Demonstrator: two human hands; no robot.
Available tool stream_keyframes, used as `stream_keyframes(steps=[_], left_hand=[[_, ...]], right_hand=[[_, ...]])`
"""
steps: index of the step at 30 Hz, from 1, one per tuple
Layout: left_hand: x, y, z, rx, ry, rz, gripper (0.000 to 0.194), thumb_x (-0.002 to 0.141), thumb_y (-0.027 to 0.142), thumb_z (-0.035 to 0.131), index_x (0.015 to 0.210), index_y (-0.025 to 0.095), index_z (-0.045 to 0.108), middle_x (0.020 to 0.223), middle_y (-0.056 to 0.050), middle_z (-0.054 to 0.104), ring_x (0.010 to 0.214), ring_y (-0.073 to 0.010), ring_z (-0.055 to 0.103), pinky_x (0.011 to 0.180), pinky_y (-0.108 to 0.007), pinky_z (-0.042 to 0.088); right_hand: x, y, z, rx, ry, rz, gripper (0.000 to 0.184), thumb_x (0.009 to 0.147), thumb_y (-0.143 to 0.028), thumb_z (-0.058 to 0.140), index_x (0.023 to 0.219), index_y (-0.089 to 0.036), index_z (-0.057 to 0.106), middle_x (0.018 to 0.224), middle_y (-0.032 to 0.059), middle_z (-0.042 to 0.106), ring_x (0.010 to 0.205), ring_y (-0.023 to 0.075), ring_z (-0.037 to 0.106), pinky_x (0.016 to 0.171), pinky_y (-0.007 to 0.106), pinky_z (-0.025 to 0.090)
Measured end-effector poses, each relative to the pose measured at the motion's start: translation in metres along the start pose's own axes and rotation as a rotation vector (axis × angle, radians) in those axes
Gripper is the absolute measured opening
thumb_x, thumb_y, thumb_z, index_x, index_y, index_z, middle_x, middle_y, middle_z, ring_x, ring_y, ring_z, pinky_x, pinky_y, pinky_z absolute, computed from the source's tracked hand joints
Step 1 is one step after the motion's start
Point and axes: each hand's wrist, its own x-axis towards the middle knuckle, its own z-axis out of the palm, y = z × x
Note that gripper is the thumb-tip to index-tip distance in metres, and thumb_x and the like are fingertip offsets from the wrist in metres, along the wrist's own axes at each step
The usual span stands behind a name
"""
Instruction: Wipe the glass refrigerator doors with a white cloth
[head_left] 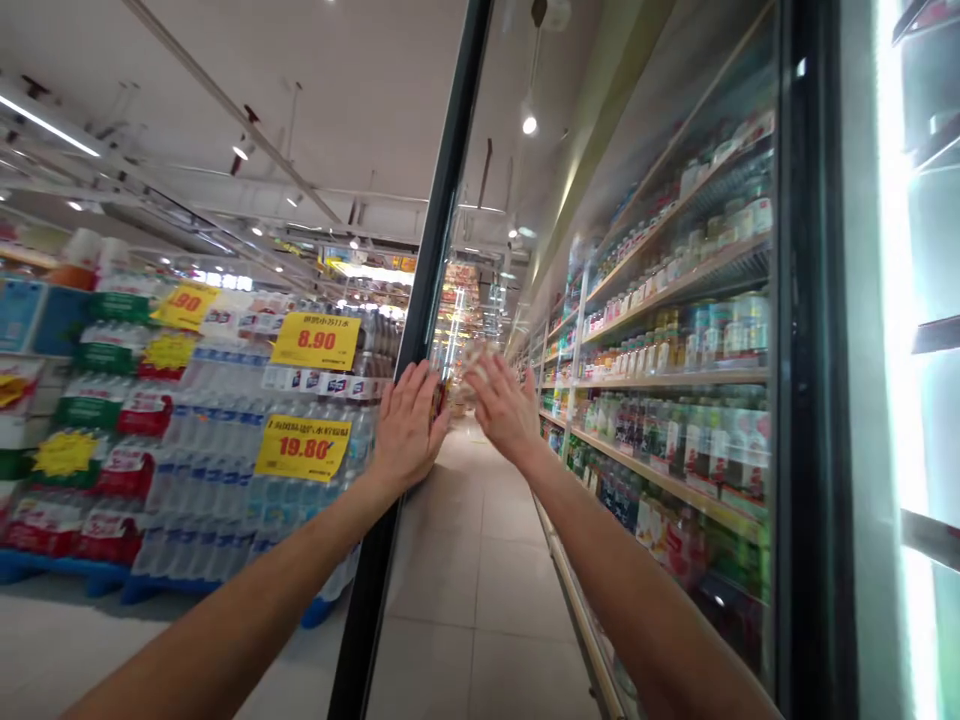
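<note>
A glass cooler door [517,560] with a dark frame stands swung out in front of me. My left hand [409,425] lies against the door's dark edge frame [439,215], its fingers stretched out and the thumb apart. Just right of it, my right hand [504,405] is at the inner side of the glass with its fingers extended. A pale blur beyond those fingertips looks like the hand's reflection, though I cannot be sure. Neither hand visibly holds anything.
Bottles and jars line the shelves [675,380] seen in the glass. At far right is the brightly lit cooler interior [926,420]. Packs of bottled water [202,460] with yellow price signs [315,342] stand on blue pallets [67,572] at left. Pale tiles [450,590] cover the floor.
</note>
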Motion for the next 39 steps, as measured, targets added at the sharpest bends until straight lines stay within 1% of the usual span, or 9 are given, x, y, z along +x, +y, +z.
stream_keyframes(steps=[2, 7, 13, 19, 24, 30, 35, 37, 39], left_hand=[[0.002, 0.007, 0.001, 0.002, -0.007, 0.015, 0.048, 0.087, 0.033, 0.037, 0.131, 0.014, 0.034, 0.139, -0.012, 0.036, 0.132, -0.0230, 0.025, 0.106, -0.045, 0.020], [-0.001, 0.022, 0.005, -0.023, -0.057, 0.095, 0.049, 0.086, 0.032, 0.038, 0.132, 0.016, 0.033, 0.140, -0.011, 0.034, 0.133, -0.0218, 0.022, 0.108, -0.042, 0.018], [-0.016, 0.038, 0.019, -0.032, -0.145, 0.142, 0.048, 0.086, 0.031, 0.040, 0.131, 0.015, 0.034, 0.141, -0.011, 0.031, 0.134, -0.0223, 0.019, 0.108, -0.044, 0.019], [-0.033, 0.076, 0.040, -0.071, -0.237, 0.252, 0.047, 0.086, 0.033, 0.041, 0.130, 0.018, 0.038, 0.142, -0.009, 0.031, 0.134, -0.0226, 0.020, 0.109, -0.045, 0.015], [-0.047, 0.105, 0.056, -0.088, -0.256, 0.302, 0.051, 0.085, 0.036, 0.044, 0.132, 0.020, 0.035, 0.142, -0.007, 0.031, 0.134, -0.0221, 0.020, 0.110, -0.045, 0.011], [-0.054, 0.114, 0.066, -0.063, -0.249, 0.267, 0.051, 0.085, 0.035, 0.044, 0.133, 0.021, 0.034, 0.142, -0.006, 0.031, 0.134, -0.0229, 0.020, 0.109, -0.046, 0.011], [-0.054, 0.114, 0.068, -0.052, -0.236, 0.254, 0.050, 0.084, 0.033, 0.045, 0.132, 0.022, 0.036, 0.140, -0.007, 0.033, 0.133, -0.0227, 0.022, 0.109, -0.046, 0.012], [-0.055, 0.115, 0.069, -0.058, -0.234, 0.243, 0.051, 0.084, 0.032, 0.046, 0.132, 0.022, 0.036, 0.140, -0.007, 0.034, 0.133, -0.0228, 0.022, 0.109, -0.046, 0.011], [-0.056, 0.118, 0.069, -0.065, -0.240, 0.224, 0.052, 0.083, 0.031, 0.047, 0.133, 0.022, 0.035, 0.141, -0.007, 0.033, 0.133, -0.0229, 0.021, 0.110, -0.046, 0.010]], right_hand=[[-0.005, 0.006, -0.003, -0.028, 0.065, 0.139, 0.042, 0.084, -0.023, 0.040, 0.125, -0.025, 0.044, 0.140, 0.0063, 0.037, 0.132, 0.0247, 0.025, 0.105, 0.055, 0.012], [-0.042, 0.017, -0.011, -0.007, -0.031, -0.155, 0.039, 0.082, -0.024, 0.045, 0.121, -0.027, 0.048, 0.136, 0.0045, 0.044, 0.131, 0.0209, 0.027, 0.107, 0.050, 0.010], [-0.082, 0.065, -0.029, -0.195, 0.219, 0.468, 0.042, 0.084, -0.023, 0.038, 0.126, -0.023, 0.044, 0.139, 0.0094, 0.037, 0.131, 0.0244, 0.027, 0.105, 0.053, 0.015], [-0.120, 0.060, -0.035, -0.175, 0.027, 0.086, 0.039, 0.081, -0.021, 0.045, 0.119, -0.028, 0.051, 0.134, 0.0049, 0.045, 0.130, 0.0207, 0.030, 0.108, 0.047, 0.015], [-0.120, 0.084, -0.044, -0.281, 0.219, 0.525, 0.041, 0.084, -0.022, 0.038, 0.125, -0.021, 0.046, 0.138, 0.0118, 0.039, 0.131, 0.0236, 0.029, 0.104, 0.050, 0.020], [-0.160, 0.086, -0.048, -0.210, 0.020, 0.146, 0.040, 0.081, -0.020, 0.044, 0.121, -0.027, 0.050, 0.134, 0.0060, 0.046, 0.130, 0.0208, 0.031, 0.107, 0.046, 0.019], [-0.187, 0.110, -0.056, -0.337, 0.223, 0.596, 0.042, 0.084, -0.023, 0.038, 0.125, -0.021, 0.045, 0.138, 0.0132, 0.039, 0.130, 0.0245, 0.032, 0.103, 0.051, 0.024], [-0.192, 0.107, -0.057, -0.312, 0.169, 0.531, 0.042, 0.084, -0.023, 0.038, 0.126, -0.021, 0.044, 0.138, 0.0125, 0.038, 0.131, 0.0237, 0.029, 0.104, 0.049, 0.024], [-0.197, 0.099, -0.057, -0.253, 0.048, 0.333, 0.042, 0.082, -0.022, 0.041, 0.124, -0.025, 0.046, 0.137, 0.0091, 0.041, 0.132, 0.0222, 0.028, 0.106, 0.047, 0.022]])
